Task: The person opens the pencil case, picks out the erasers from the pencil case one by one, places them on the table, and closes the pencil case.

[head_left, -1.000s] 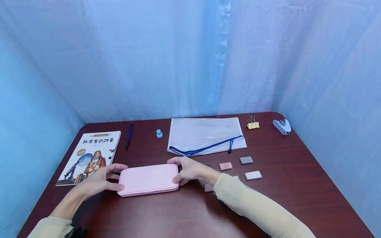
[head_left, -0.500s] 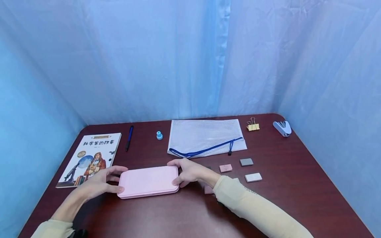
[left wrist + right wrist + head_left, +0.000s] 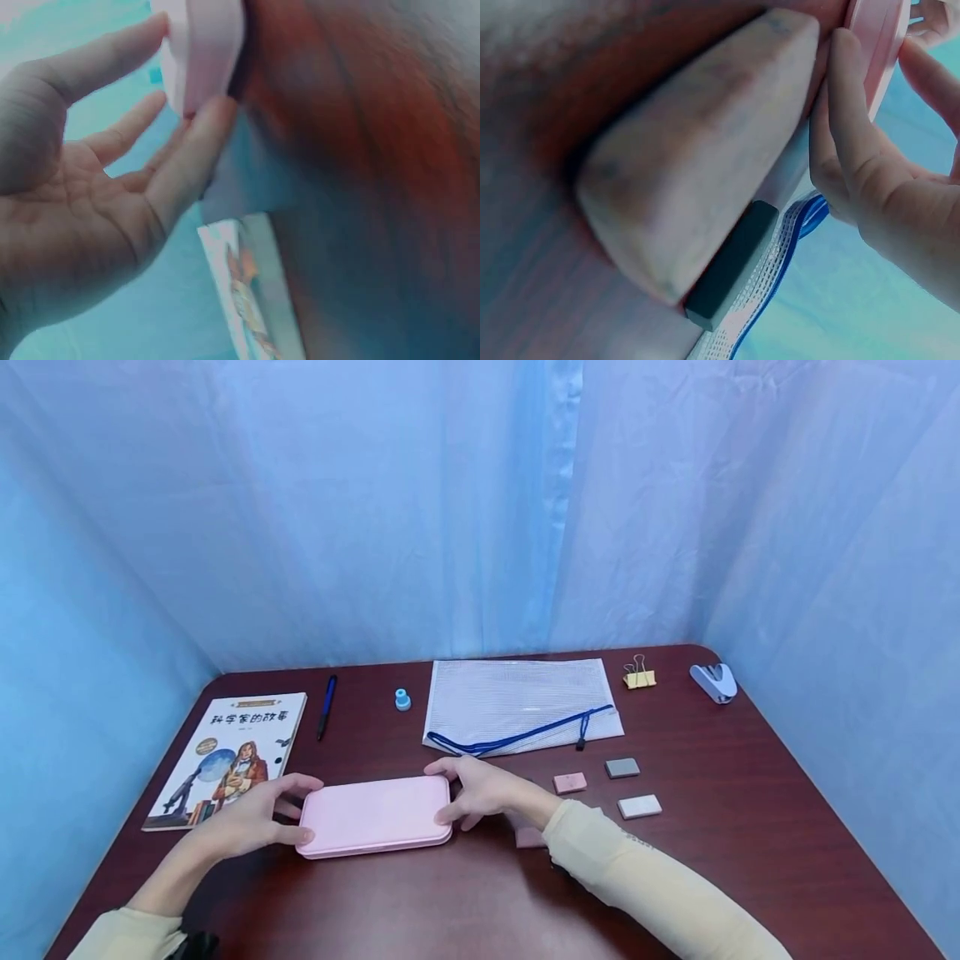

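Note:
A flat pink pencil case (image 3: 375, 814) with rounded corners lies closed on the table, slightly tilted in the head view. My left hand (image 3: 247, 818) holds its left end, thumb on the near corner and fingers at the far one. At the right end my right hand (image 3: 487, 789) grips it likewise between thumb and fingers. The left wrist view shows the case's end (image 3: 210, 52) between my fingertips. In the right wrist view, a blurred eraser (image 3: 705, 157) and a dark block (image 3: 735, 262) lie near my right hand.
Several erasers, including a white one (image 3: 639, 806), lie right of the case. Behind are a zipped mesh pouch (image 3: 517, 702), a yellow binder clip (image 3: 640, 678) and a pale hand tool (image 3: 713, 682). A book (image 3: 225, 760), pen (image 3: 327, 707) and small blue piece (image 3: 402, 699) sit leftward.

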`<state>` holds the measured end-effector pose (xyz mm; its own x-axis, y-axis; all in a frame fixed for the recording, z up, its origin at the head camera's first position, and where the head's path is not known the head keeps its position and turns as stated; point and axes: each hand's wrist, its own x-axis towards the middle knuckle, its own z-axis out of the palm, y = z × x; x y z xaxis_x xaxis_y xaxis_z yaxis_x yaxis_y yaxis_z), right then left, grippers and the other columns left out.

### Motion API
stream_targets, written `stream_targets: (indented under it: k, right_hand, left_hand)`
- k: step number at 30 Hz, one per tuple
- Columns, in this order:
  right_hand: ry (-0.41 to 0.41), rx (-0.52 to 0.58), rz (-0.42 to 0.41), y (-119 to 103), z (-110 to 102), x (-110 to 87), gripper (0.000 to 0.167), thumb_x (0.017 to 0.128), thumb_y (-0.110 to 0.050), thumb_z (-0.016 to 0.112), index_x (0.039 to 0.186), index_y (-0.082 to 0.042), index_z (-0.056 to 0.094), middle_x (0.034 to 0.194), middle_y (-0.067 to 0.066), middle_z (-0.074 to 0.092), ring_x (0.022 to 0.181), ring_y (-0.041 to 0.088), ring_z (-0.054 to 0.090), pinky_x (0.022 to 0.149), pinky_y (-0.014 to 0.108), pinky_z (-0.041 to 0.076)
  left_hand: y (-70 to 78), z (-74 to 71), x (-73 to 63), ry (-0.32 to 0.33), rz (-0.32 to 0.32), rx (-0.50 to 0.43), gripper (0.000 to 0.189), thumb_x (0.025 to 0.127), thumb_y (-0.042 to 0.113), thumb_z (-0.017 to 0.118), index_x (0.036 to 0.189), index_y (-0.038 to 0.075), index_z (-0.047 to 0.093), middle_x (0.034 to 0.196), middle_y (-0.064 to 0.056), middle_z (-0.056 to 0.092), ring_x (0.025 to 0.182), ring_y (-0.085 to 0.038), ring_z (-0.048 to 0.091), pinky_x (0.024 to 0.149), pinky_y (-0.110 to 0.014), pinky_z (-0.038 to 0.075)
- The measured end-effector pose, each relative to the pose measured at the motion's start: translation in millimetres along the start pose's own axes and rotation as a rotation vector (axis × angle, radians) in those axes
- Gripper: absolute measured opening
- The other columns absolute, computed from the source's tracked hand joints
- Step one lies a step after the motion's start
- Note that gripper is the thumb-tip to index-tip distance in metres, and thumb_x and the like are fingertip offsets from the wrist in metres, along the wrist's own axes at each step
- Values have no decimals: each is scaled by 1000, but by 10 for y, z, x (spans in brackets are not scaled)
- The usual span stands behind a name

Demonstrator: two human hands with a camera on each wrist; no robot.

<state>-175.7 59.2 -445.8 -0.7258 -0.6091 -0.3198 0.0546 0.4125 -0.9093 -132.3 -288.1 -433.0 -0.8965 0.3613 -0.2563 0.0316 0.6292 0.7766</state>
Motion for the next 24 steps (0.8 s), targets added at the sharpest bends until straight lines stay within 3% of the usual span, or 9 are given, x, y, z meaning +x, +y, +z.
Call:
stream_targets:
  k: [3, 6, 9, 12, 16, 17, 21, 23, 24]
  right_hand:
    - [-1, -69, -49, 11, -41, -21, 64, 84, 4, 79, 142, -2, 53, 124, 14, 55, 77, 20, 68, 62, 39, 60]
    - [10, -221, -131, 9, -120, -71, 55, 89, -5, 77, 141, -4, 56, 128, 13, 58, 82, 18, 70, 68, 33, 59]
    - [48, -403, -261, 3, -261, -161, 44, 96, -14, 71, 137, -4, 61, 130, 11, 63, 101, 17, 68, 86, 33, 56]
    - [116, -506, -390, 10, -458, -300, 35, 102, -19, 63, 133, -5, 65, 130, 8, 66, 117, 19, 62, 100, 37, 49]
    - [286, -638, -538, 6, -738, -554, 36, 104, -22, 59, 134, -3, 66, 134, 8, 65, 130, 25, 56, 108, 45, 43]
    - [341, -692, -578, 4, -809, -624, 36, 104, -21, 59, 135, -2, 65, 135, 9, 64, 132, 27, 54, 110, 47, 42]
    - [610, -967, -720, 77, -1125, -878, 39, 100, -16, 63, 136, 0, 63, 137, 14, 62, 139, 35, 46, 116, 51, 32]
    - [720, -1056, -732, 144, -1296, -1004, 41, 99, -14, 64, 137, 0, 62, 138, 15, 61, 142, 35, 41, 118, 53, 26]
    - [765, -1088, -721, 184, -1379, -1066, 42, 98, -14, 64, 138, -1, 61, 140, 15, 60, 144, 35, 39, 118, 54, 24]
  left_hand:
    - [78, -9, 2, 32, 69, 126, 67, 78, 12, 88, 134, -5, 56, 128, -22, 59, 102, -32, 64, 79, -40, 59]
    - [150, -7, -2, 113, 141, 277, 62, 77, 11, 89, 130, -5, 59, 123, -20, 63, 99, -32, 66, 81, -44, 58]
    - [231, 9, -20, 247, 224, 466, 56, 80, 12, 87, 128, -2, 63, 120, -20, 65, 100, -36, 67, 81, -51, 57]
    - [333, 26, -52, 412, 336, 663, 54, 80, 11, 86, 129, 3, 66, 121, -20, 66, 107, -42, 65, 82, -59, 55]
    - [473, 4, -100, 611, 485, 806, 59, 79, 13, 84, 135, 7, 65, 129, -21, 63, 124, -45, 56, 88, -63, 51]
    - [502, -8, -110, 647, 512, 819, 56, 85, 20, 80, 137, 7, 64, 132, -21, 62, 128, -45, 53, 93, -64, 48]
    - [582, -43, -118, 746, 571, 849, 56, 104, 47, 51, 144, 7, 58, 142, -23, 56, 139, -42, 44, 113, -55, 34]
    - [592, -51, -101, 781, 578, 860, 66, 107, 56, 34, 147, 7, 54, 146, -23, 51, 143, -40, 39, 118, -52, 27]
    - [588, -56, -87, 798, 581, 864, 67, 107, 56, 34, 148, 7, 52, 147, -24, 50, 144, -40, 37, 118, -52, 26]
